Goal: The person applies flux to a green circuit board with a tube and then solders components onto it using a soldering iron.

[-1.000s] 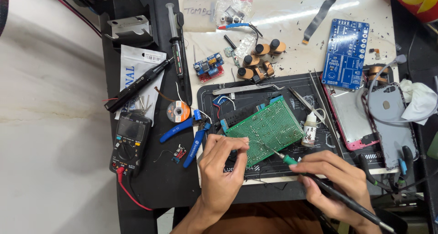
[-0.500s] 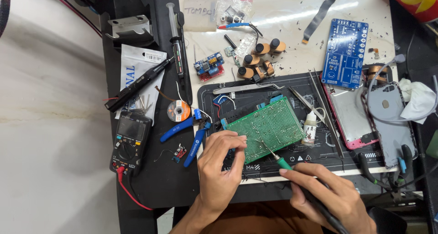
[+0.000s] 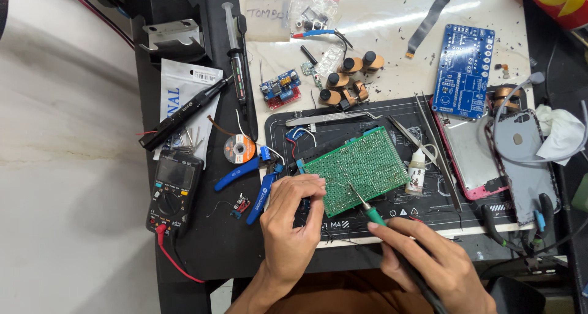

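A white pouch (image 3: 184,96) lies above the dark-screened multimeter (image 3: 174,190); a clear bag (image 3: 313,9) lies at top.

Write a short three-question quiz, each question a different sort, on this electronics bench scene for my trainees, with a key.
1. True or false: the right hand holds a soldering iron whose tip rests on the green perforated board.
2. Which tool lies just left of the left hand?
A. blue-handled cutters
B. a hammer
C. a paintbrush
3. Fill in: the black multimeter has a ____ lead plugged in at its bottom end.

Key
1. True
2. A
3. red
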